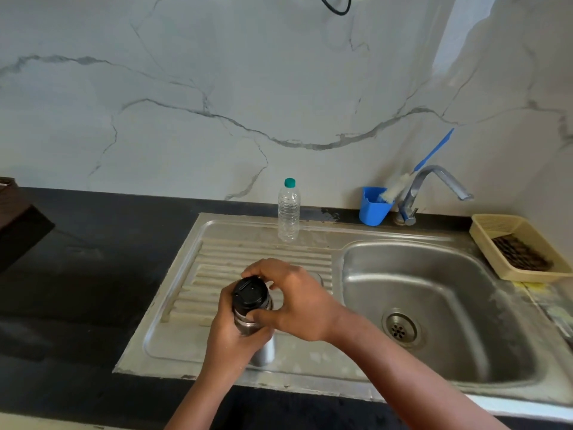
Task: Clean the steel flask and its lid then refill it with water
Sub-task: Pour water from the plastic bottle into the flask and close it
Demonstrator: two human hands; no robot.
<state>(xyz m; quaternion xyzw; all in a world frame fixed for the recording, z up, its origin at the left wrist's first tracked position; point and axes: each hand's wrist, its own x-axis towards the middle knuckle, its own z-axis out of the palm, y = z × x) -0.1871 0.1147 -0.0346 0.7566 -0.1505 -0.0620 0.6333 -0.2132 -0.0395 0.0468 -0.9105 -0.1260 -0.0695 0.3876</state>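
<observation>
The steel flask (264,349) stands upright over the sink's ribbed drainboard (217,268). My left hand (231,336) grips its body from the left and below. On top sits the black lid (249,294). My right hand (294,301) curls its fingers and thumb around that lid from the right. Most of the flask's body is hidden by my hands. A clear plastic water bottle (289,211) with a green cap stands at the drainboard's back edge.
The steel sink basin (434,290) with its drain lies to the right, under a tap (434,184). A blue cup (373,206) holding a bottle brush (400,187) stands beside the tap. A beige basket (511,225) sits far right. Dark counter (77,274) spreads left.
</observation>
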